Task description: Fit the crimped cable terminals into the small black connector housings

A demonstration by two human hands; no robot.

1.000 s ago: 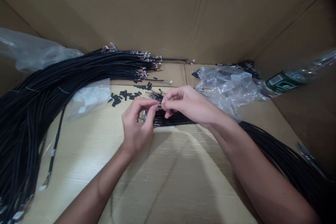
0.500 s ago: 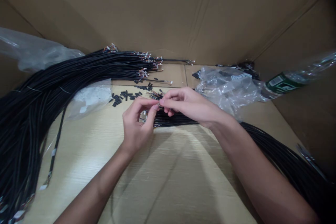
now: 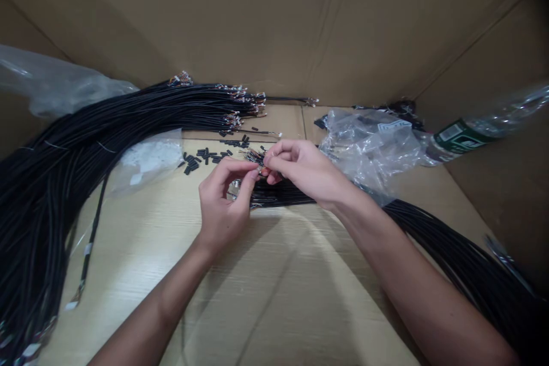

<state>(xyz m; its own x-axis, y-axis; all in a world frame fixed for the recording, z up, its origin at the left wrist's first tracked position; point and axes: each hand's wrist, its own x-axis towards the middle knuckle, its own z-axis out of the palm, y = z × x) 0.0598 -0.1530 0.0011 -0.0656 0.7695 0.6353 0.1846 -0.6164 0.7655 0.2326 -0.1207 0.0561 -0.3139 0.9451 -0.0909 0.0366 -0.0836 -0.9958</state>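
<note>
My left hand (image 3: 225, 197) is closed in a pinch, thumb against index finger, on a tiny piece mostly hidden by the fingertips. Close beside it, my right hand (image 3: 302, 174) pinches thin coloured wires (image 3: 263, 170) that show between the two hands. Under and behind the hands lies a bundle of black cables (image 3: 283, 195) with stripped, loose wire ends (image 3: 253, 155) at its left end. The bundle runs off to the lower right, beneath my right forearm. Short black tubes (image 3: 206, 154) lie scattered just left of the wire ends.
A thick bundle of black cables (image 3: 128, 108) with white connectors fills the left side. A clear bag of white parts (image 3: 148, 157) lies beside it. To the right are a crumpled plastic bag (image 3: 364, 143), a bottle with a green label (image 3: 463, 136) and metal tweezers (image 3: 508, 263). Cardboard walls (image 3: 257, 23) surround the table.
My right hand has shifted slightly up, its fingertips a little away from the left ones, and orange wire now shows between them. My left hand has barely moved.
</note>
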